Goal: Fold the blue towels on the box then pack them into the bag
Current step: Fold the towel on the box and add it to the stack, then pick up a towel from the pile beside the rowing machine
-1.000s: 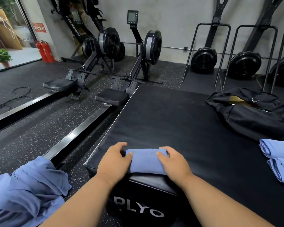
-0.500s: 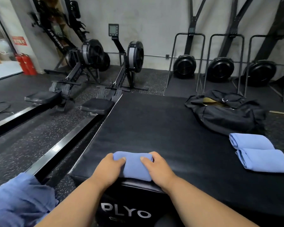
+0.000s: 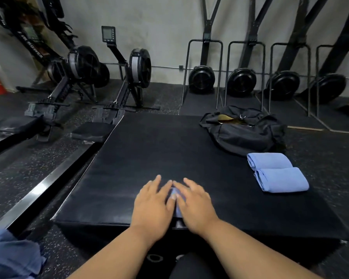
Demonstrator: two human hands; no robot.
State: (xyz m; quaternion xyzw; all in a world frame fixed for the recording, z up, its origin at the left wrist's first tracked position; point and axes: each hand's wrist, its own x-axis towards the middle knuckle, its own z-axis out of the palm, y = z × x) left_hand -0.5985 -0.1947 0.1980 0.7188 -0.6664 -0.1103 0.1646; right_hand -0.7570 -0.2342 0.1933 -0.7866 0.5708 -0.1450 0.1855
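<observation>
In the head view, a small folded blue towel is pressed flat near the front edge of the black box, almost wholly covered by both hands. The left hand and the right hand are laid side by side on it with fingers straight and spread; nothing is clasped in either grip, though the fingers are blurred. Two rolled blue towels are seen touching each other at the box's right side, just in front of the black bag, whose top is open. A heap of blue cloth is seen at the lower left, off the box. Rowing machines are ranged on the floor behind.
</observation>
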